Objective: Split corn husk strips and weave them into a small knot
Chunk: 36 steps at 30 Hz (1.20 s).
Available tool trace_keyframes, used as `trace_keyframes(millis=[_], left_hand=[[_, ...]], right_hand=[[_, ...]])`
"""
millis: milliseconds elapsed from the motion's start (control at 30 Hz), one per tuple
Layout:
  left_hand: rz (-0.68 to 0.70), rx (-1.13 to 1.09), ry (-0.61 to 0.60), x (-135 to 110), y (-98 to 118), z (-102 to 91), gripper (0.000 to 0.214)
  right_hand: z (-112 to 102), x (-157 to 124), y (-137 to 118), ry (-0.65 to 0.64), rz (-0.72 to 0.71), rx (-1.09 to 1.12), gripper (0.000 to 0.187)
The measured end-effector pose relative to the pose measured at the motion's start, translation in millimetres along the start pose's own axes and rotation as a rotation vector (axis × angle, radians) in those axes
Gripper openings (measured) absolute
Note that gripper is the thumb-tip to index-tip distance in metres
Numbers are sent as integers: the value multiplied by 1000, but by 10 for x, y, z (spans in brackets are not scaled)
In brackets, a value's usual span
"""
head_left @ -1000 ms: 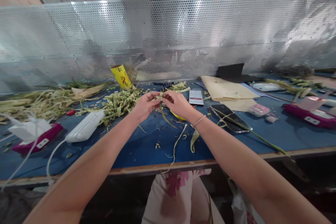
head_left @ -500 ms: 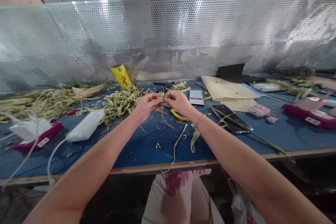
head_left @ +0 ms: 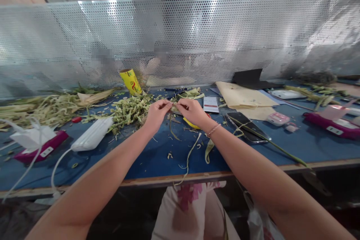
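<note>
My left hand (head_left: 158, 114) and my right hand (head_left: 191, 111) meet above the middle of the blue table, fingertips nearly touching. Both pinch a thin strip of dried plant leaf (head_left: 171, 127), whose loose end hangs down between them. The part inside the fingers is mostly hidden. Left of my hands lies a heap of pale green plant scraps (head_left: 131, 110). Under my right hand is a yellow curved object (head_left: 190, 123), partly covered. Loose leaf strips (head_left: 191, 153) lie nearer the table edge.
A yellow tube (head_left: 131, 81) stands by the perforated metal screen (head_left: 180, 37). To the left are a white power bank-like block (head_left: 92, 134) and a magenta power strip (head_left: 56, 144). At right lie a phone (head_left: 247, 127), brown paper (head_left: 243, 95) and another magenta strip (head_left: 332, 125).
My left hand has turned slightly, its fingers now more bunched together. The hanging strip end has shifted a little left. My right hand stays nearly in place.
</note>
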<state>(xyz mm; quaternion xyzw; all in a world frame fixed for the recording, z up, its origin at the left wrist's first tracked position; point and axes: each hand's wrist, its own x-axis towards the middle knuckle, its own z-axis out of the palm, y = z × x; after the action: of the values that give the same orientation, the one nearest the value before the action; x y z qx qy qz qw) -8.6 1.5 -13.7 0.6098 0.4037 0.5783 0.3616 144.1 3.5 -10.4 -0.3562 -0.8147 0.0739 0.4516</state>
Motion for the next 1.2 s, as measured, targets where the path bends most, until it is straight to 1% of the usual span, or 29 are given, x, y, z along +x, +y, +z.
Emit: trace_keyframes(millis=[133, 367, 500, 833, 1067, 1200], left_hand=[[29, 13, 46, -10, -32, 17, 19], [-17, 19, 186, 3, -87, 93, 17], [-19, 24, 240, 27, -108, 110, 19], [-60, -22, 266, 60, -178, 119, 20], [-45, -19, 253, 61, -191, 122, 20], [-66, -28, 240, 52, -169, 131, 21]], right_hand=[[-7, -16, -39, -13, -85, -84, 28], [60, -18, -86, -53, -156, -222, 25], [98, 18, -71, -98, -208, -238, 24], [125, 48, -39, -132, -243, -202, 23], [95, 60, -17, -149, -245, -115, 26], [82, 46, -10, -165, -234, -85, 25]])
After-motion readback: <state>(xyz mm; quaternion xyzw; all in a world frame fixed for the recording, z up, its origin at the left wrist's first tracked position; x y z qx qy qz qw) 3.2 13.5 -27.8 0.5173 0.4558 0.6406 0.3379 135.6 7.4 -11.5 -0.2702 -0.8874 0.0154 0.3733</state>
